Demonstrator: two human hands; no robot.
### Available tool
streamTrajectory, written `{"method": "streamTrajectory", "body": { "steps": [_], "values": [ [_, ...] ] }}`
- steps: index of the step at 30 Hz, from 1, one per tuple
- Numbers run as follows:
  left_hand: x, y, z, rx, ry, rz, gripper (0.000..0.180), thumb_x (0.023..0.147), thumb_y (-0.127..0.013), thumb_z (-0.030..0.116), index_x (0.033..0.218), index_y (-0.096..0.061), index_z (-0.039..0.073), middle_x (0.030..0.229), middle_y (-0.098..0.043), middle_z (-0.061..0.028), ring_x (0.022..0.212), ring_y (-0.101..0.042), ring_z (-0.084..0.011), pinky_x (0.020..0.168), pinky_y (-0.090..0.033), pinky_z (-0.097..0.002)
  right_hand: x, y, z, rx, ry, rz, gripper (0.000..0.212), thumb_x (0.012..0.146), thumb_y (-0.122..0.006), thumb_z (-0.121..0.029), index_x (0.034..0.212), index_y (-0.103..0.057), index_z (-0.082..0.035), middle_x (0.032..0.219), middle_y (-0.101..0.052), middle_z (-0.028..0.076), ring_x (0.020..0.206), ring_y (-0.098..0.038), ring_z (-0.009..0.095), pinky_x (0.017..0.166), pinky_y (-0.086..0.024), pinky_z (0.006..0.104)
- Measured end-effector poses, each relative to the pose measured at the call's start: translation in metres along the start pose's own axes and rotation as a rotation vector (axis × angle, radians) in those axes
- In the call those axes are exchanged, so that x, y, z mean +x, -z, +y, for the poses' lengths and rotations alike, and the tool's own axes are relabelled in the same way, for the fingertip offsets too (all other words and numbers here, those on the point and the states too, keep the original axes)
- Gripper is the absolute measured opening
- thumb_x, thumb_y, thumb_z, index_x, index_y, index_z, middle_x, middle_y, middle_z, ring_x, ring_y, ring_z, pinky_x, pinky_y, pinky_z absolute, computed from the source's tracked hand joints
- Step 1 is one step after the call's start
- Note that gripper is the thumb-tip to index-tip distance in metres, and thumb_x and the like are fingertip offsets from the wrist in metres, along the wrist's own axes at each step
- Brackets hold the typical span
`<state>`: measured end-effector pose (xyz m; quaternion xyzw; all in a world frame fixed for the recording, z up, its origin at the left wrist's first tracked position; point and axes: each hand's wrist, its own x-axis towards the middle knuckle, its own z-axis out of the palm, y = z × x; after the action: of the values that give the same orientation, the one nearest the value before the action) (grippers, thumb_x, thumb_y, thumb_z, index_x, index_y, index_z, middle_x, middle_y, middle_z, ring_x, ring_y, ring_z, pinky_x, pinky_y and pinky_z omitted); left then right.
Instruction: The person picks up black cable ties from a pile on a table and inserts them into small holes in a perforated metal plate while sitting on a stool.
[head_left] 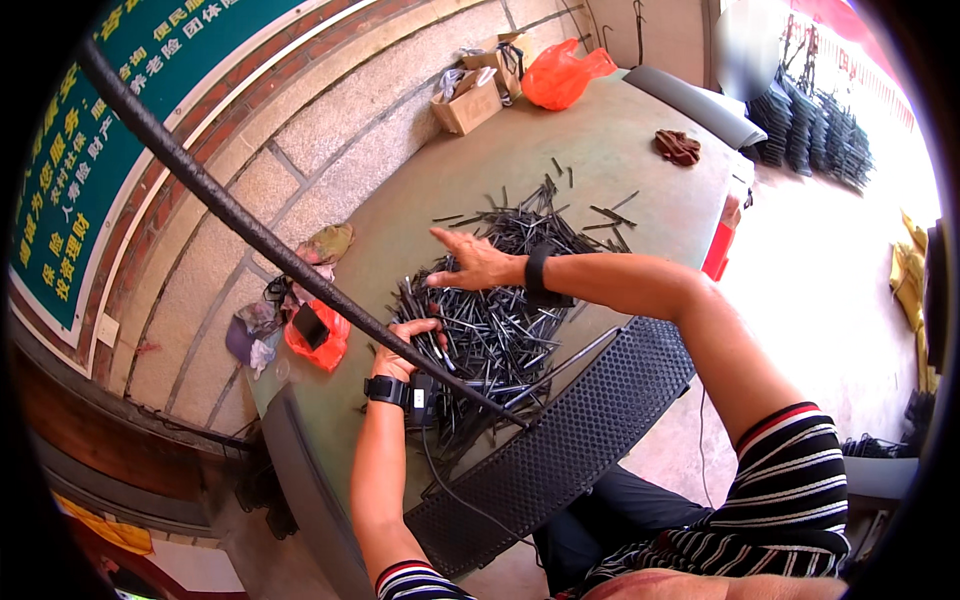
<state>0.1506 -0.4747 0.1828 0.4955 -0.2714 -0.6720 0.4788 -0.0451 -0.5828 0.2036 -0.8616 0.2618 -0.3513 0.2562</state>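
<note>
A large heap of thin dark metal rods [510,320] lies spread over the table in front of me. My right hand [475,262] hovers at or just above the heap's upper left part, fingers apart and nothing in them; a black band is on its wrist. My left hand [405,345] rests at the heap's left edge with its fingers spread against the rods. A long black bar [250,225] crosses in front of it and hides part of it. A black strap and a small black box with a cable sit on the left wrist.
A black perforated panel [570,435] stands along the table's near edge. Orange plastic bags [562,75], a cardboard box [467,103], a brown cloth [677,147] and a grey roll [700,105] lie on the green table [400,220]. Stacked black parts [810,135] are at the far right.
</note>
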Motion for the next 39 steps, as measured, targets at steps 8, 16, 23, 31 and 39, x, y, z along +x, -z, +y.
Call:
{"method": "streamTrajectory", "body": {
  "steps": [8,16,23,31,39],
  "values": [
    [-0.001,-0.007,-0.008,-0.057,-0.056,0.007,0.012,0.076,-0.059,0.008,0.085,-0.061,0.000,0.073,-0.063,-0.0090,0.062,-0.061,-0.0199,0.059,-0.052,-0.0345,-0.004,-0.001,0.005,0.560,-0.364,-0.792,0.046,0.082,-0.062,-0.043,0.085,-0.063,0.002,0.062,-0.055,0.005,0.053,-0.055,0.014,0.047,-0.046,0.0242],
    [-0.009,-0.015,-0.009,0.024,0.014,0.006,0.011,0.074,-0.063,0.005,0.082,-0.062,-0.002,0.072,-0.064,-0.0096,0.060,-0.062,-0.0200,0.056,-0.053,-0.0315,-0.012,0.000,-0.005,0.271,-0.164,-0.786,0.037,0.086,-0.053,-0.032,0.063,-0.052,-0.002,0.047,-0.044,0.001,0.040,-0.042,0.011,0.039,-0.031,0.0276],
    [-0.024,0.007,-0.021,0.063,0.136,0.015,0.019,0.072,-0.064,0.005,0.090,-0.062,-0.002,0.074,-0.064,-0.0118,0.062,-0.063,-0.0214,0.054,-0.053,-0.0362,-0.011,0.018,0.016,-0.215,-0.136,-0.884,0.032,0.080,-0.056,-0.024,0.059,-0.054,0.001,0.046,-0.048,0.004,0.042,-0.050,0.015,0.040,-0.040,0.0313],
    [-0.100,0.063,-0.022,-0.151,-0.118,0.284,0.028,0.072,-0.063,0.000,0.097,-0.054,0.009,0.073,-0.060,-0.0062,0.062,-0.062,-0.0229,0.056,-0.052,-0.0385,-0.048,0.072,-0.012,-0.171,-0.060,-0.368,0.031,0.078,-0.064,-0.025,0.097,-0.064,-0.001,0.076,-0.064,0.014,0.066,-0.062,0.023,0.061,-0.049,0.0339],
    [-0.249,0.118,-0.061,-0.329,-0.291,0.609,0.029,0.074,-0.061,-0.005,0.099,-0.052,0.004,0.077,-0.057,-0.0096,0.061,-0.062,-0.0263,0.053,-0.050,-0.0382,-0.184,0.099,-0.165,0.712,-0.148,-0.723,0.050,0.076,-0.070,-0.039,0.101,-0.062,0.004,0.076,-0.065,0.008,0.058,-0.058,0.008,0.049,-0.045,0.0189]
  ]
}}
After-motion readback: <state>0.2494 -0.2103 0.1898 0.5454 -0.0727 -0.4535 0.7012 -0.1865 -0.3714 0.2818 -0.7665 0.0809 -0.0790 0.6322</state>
